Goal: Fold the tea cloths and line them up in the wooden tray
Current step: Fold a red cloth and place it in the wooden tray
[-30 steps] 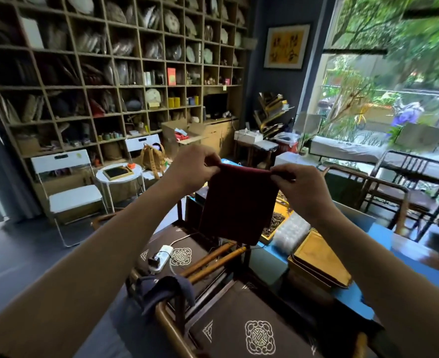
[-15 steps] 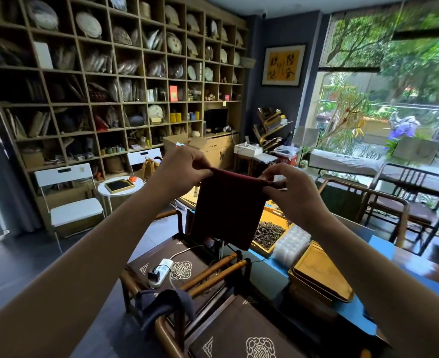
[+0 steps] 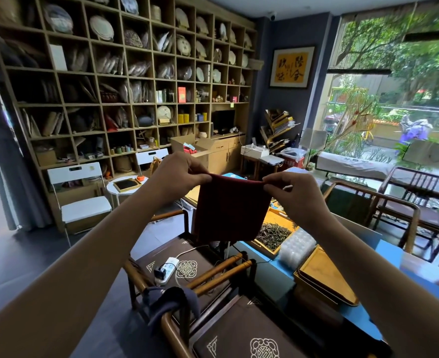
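right now you're mid-fold — left hand point(image 3: 181, 174) and right hand point(image 3: 294, 196) each pinch a top corner of the dark red cloth point(image 3: 231, 210), hanging above the counter point(image 3: 383, 250). next, probably halve it again, then lay it in the wooden tray point(image 3: 326, 276).

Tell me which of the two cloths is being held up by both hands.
The dark red cloth, pinched at its top corners by the left hand and right hand. The dark blue cloth lies draped over a chair arm.
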